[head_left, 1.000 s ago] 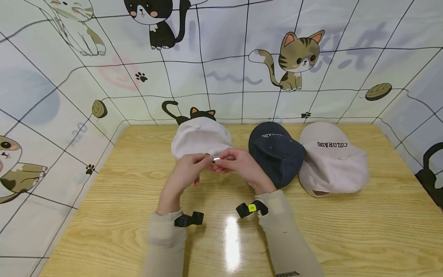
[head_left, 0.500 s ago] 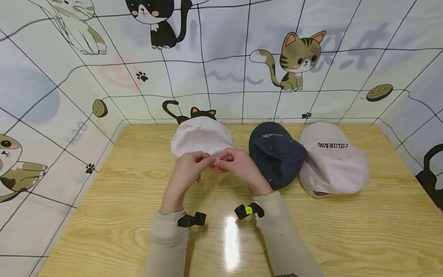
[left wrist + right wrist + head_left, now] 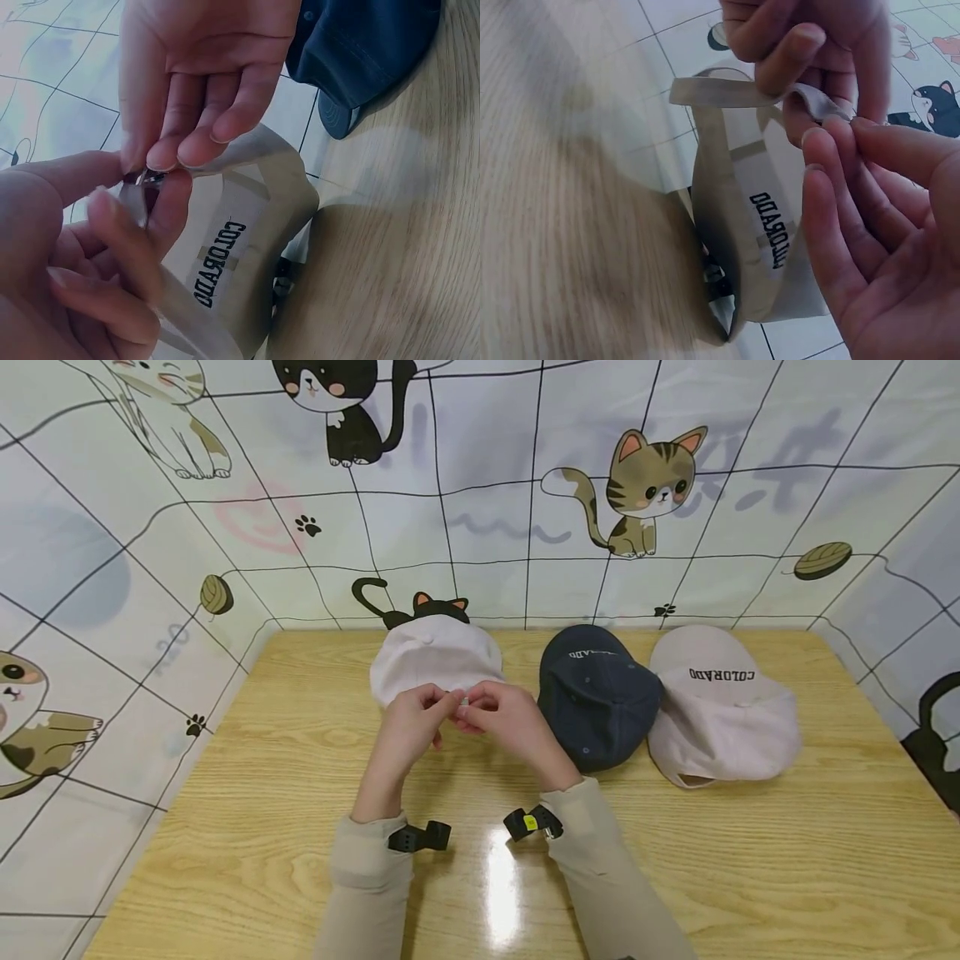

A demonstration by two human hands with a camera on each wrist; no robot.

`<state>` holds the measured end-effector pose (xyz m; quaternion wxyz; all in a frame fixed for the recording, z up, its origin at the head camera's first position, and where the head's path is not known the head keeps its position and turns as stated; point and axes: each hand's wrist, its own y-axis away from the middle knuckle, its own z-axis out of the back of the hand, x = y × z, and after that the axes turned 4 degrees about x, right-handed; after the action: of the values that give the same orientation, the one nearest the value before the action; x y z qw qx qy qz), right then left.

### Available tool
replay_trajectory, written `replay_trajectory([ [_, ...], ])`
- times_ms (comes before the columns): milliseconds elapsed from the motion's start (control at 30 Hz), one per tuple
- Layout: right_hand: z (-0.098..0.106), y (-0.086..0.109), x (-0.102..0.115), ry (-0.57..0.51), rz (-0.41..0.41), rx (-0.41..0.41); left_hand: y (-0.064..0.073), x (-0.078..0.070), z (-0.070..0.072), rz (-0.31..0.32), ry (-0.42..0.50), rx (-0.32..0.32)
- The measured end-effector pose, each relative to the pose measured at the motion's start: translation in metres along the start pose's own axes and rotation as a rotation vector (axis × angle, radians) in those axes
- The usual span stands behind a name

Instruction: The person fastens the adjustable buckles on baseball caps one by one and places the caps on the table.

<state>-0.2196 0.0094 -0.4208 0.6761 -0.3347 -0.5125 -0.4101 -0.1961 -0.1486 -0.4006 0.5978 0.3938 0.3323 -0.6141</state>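
A white cap (image 3: 427,656) stands at the back of the table, its rear toward me. My left hand (image 3: 408,722) and right hand (image 3: 513,718) meet at its near edge. In the left wrist view, the left fingers pinch the cap's fabric strap (image 3: 133,204) beside a small metal buckle (image 3: 154,178). Thumb and forefinger of the right hand (image 3: 217,75) pinch at that buckle. A loose strap end (image 3: 727,93) sticks out past the left fingers in the right wrist view. Fingertips hide most of the buckle and how the strap runs through it.
Right of the hands lies a navy cap (image 3: 600,702), touching a pale pink cap (image 3: 723,710) marked COLORADO. Both rest on the wooden table (image 3: 262,827). A cat-printed, grid-lined backdrop (image 3: 487,468) encloses the table's back and sides.
Both hands stay at the cap's strap with small finger shifts. The right forearm has drawn slightly inward to the left; the left forearm has moved slightly right. The other caps have not moved.
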Motion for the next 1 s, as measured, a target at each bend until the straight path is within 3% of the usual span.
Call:
replay_trajectory([
  [200, 0.008, 0.006, 0.007, -0.040, 0.020, 0.054, -0.002, 0.002, -0.001, -0.006, 0.000, 0.015],
  [500, 0.000, -0.001, -0.010, 0.213, 0.042, -0.068, -0.002, 0.003, 0.000, 0.024, -0.022, -0.003],
  [867, -0.005, 0.000, -0.007, 0.194, 0.034, -0.156, -0.003, 0.007, 0.003, 0.014, 0.098, 0.017],
  [1000, -0.007, 0.001, -0.004, 0.263, 0.055, -0.175, -0.004, 0.010, 0.002, 0.035, 0.134, 0.028],
])
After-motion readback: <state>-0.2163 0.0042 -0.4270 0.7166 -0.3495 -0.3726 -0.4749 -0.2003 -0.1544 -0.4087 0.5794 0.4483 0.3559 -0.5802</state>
